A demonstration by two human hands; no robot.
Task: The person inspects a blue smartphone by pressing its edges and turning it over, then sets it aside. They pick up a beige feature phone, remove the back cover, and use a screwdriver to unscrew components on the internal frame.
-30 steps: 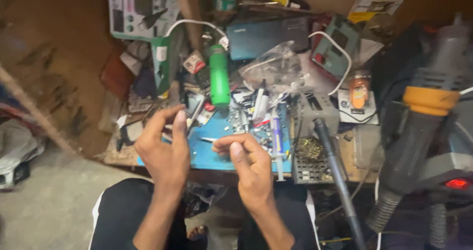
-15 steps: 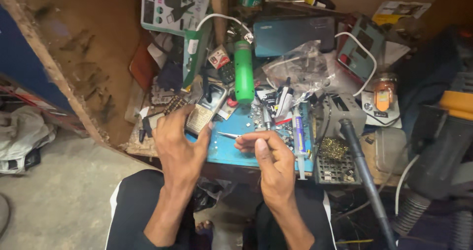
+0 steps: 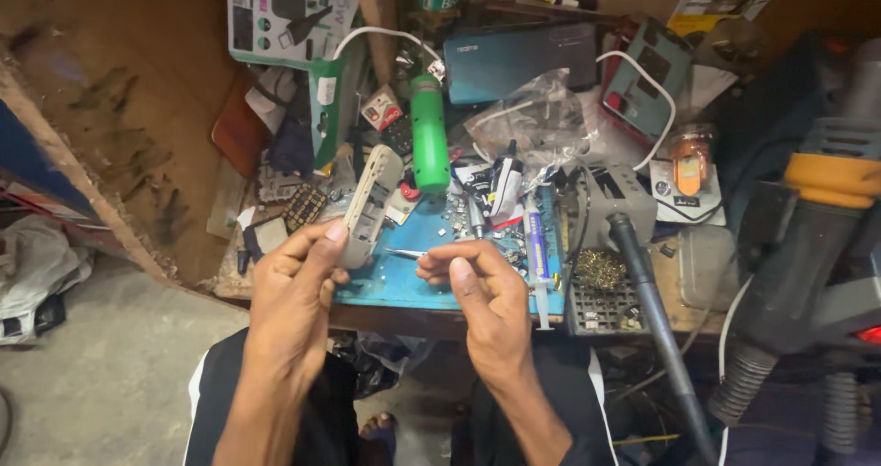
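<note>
Lifted since a moment ago, the left hand (image 3: pixel 295 291) now grips a long beige device casing (image 3: pixel 370 204) upright over the cluttered counter (image 3: pixel 390 287), while the right hand (image 3: pixel 477 287) pinches thin tweezers (image 3: pixel 404 254) pointing toward it, near the green cylinder (image 3: pixel 429 134).

Pale grey-beige plastic casing (image 3: pixel 369 206) in left hand (image 3: pixel 295 291). Silver tweezers (image 3: pixel 404 254) in right hand (image 3: pixel 477 287). Blue mat (image 3: pixel 404 282) beneath both hands. Bright green cylinder (image 3: pixel 429 134) beyond hands, red cap at its base. Teal phone box (image 3: pixel 518 60) further back. Syringe (image 3: pixel 537 255) right of right hand, blue label. Black hot-air handle (image 3: pixel 642 282) far right. Orange-yellow collar on grey tool (image 3: pixel 840 177). Black trousers, white side stripe.
</note>
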